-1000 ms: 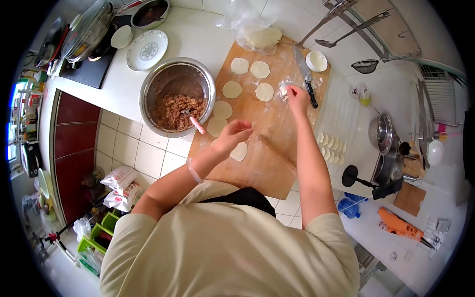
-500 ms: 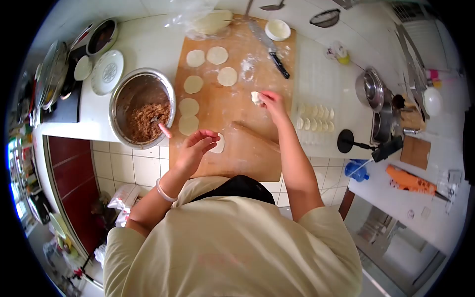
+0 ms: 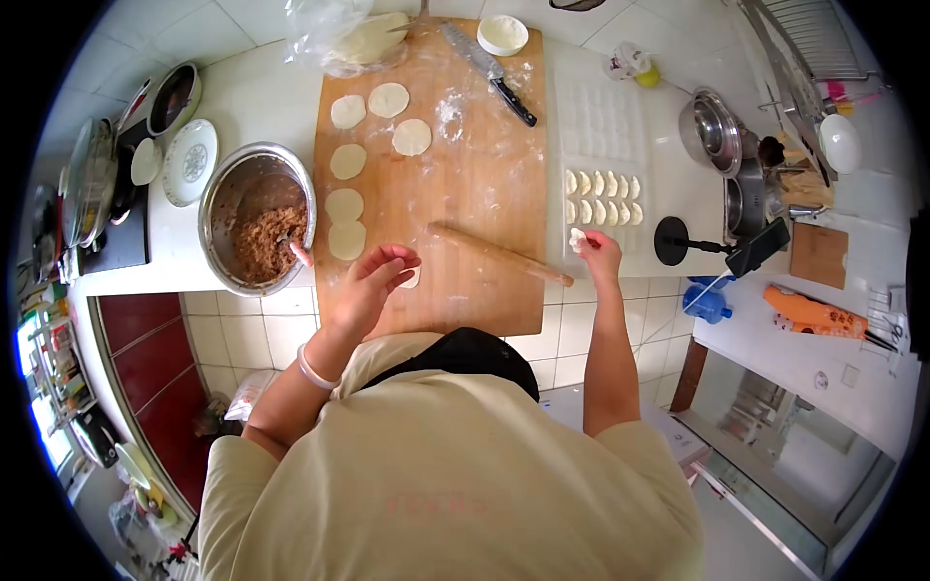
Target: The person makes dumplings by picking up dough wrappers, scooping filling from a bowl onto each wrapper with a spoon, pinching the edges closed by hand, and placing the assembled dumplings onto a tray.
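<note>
Presently, we see our right hand (image 3: 599,254) near the close end of the clear tray (image 3: 603,136), to the right of the wooden board (image 3: 465,184). Its fingertips are pinched together on a small white dough piece (image 3: 577,237); whether this piece touches the tray, we cannot tell. Just beyond it, the folded dumplings (image 3: 603,198) stand in two neat rows on the tray.

Our left hand (image 3: 373,281) is over the near left part of the board, half open, with its fingers softly curved, and it seems to be free. Just beside its fingertips we notice a wrapper (image 3: 411,279), which the hand partly hides. Further up the board lie six more round wrappers (image 3: 412,137), and two of these meet at their edges.

Between our two hands, the rolling pin (image 3: 499,254) lies slantwise, one end passing over the right edge of the board. At the far side we find the knife (image 3: 489,73), near a white bowl (image 3: 484,44). To the left of the board stands the steel basin (image 3: 206,228), with brown filling (image 3: 266,242) inside and a pink handle (image 3: 301,254) leaning on its rim.
</note>
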The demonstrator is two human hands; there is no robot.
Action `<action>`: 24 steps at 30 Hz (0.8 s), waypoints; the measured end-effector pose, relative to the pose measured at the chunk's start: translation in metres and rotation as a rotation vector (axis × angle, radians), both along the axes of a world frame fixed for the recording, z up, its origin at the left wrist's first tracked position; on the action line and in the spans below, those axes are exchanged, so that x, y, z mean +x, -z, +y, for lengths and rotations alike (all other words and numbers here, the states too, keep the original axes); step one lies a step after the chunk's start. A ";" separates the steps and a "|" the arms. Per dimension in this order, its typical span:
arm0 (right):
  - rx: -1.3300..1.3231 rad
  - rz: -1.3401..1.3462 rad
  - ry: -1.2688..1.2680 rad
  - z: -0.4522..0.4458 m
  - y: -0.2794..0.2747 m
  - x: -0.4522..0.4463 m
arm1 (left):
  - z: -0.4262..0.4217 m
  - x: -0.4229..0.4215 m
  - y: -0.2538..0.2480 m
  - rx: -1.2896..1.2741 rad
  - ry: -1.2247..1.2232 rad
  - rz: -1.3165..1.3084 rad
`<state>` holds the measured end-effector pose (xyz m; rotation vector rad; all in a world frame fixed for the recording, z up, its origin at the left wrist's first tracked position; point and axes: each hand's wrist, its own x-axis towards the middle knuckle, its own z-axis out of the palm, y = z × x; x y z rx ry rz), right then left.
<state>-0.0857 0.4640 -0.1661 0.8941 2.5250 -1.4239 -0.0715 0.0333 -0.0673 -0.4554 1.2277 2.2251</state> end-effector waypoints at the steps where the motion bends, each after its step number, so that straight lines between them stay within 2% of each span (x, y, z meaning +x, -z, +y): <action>1: 0.189 -0.002 -0.079 -0.002 0.001 -0.001 | -0.002 0.001 0.000 -0.003 -0.002 -0.002; 2: 0.187 -0.002 -0.083 -0.004 0.001 -0.002 | -0.005 0.001 -0.001 -0.009 -0.023 0.004; 4: 0.404 0.027 -0.202 -0.008 0.005 -0.005 | -0.011 0.002 -0.002 -0.017 -0.055 0.007; 5: 0.400 0.028 -0.211 -0.010 0.006 -0.006 | -0.015 0.003 -0.003 -0.024 -0.076 0.012; 10: 0.677 -0.077 -0.291 -0.026 -0.004 -0.008 | -0.037 0.007 -0.001 -0.021 -0.159 0.050; 13: 0.751 -0.180 -0.319 -0.032 -0.014 -0.012 | -0.050 0.011 -0.007 -0.004 -0.241 0.052; 14: 0.746 -0.169 -0.341 -0.042 -0.020 -0.020 | -0.055 0.013 -0.011 -0.012 -0.263 0.053; 16: 0.844 0.051 -0.380 -0.082 -0.052 -0.035 | -0.066 0.018 -0.017 -0.018 -0.329 0.060; 17: 0.692 0.198 -0.439 -0.102 -0.043 -0.043 | -0.071 0.019 -0.017 -0.005 -0.352 0.080; 19: 0.407 0.283 -0.698 -0.181 -0.047 -0.048 | -0.080 0.023 -0.017 -0.003 -0.370 0.094; 21: 0.286 0.339 -1.160 -0.253 -0.046 -0.038 | -0.086 0.027 -0.017 0.016 -0.367 0.114; 23: 0.336 0.260 -1.388 -0.299 -0.054 -0.029 | -0.091 0.034 -0.020 0.012 -0.367 0.122; 24: 0.330 0.267 -1.409 -0.306 -0.051 -0.028 | -0.094 0.037 -0.021 0.011 -0.345 0.128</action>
